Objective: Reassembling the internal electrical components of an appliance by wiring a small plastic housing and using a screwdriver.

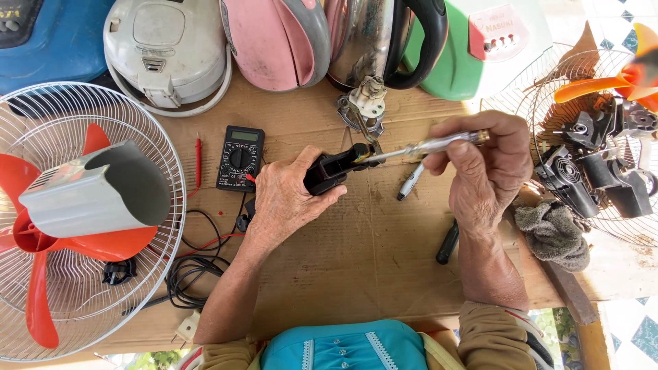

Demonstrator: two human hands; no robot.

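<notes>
— What's nearest the person, going out from the black plastic part [334, 170]?

— Nearer than it, bare cardboard on the desk [370, 253], and a dark tool handle [447, 242] lying down to its right. A grey rag [554, 234] sits further right.

— And the hands?

— The left hand [284, 199] has its grip closed around the black plastic part, held just above the desk. The right hand [483, 168] pinches a clear-handled screwdriver [425, 145], its tip touching the part's right end.

— To the left of the part?

— A black multimeter [240, 157], close by, with red and black leads. Well beyond that lies a white fan guard [82, 219] with red blades.

— Beyond it?

— A small white switch unit [367, 103] just behind, then a steel kettle [384, 41], a pink cooker [277, 41] and a white cooker [168, 48].
</notes>
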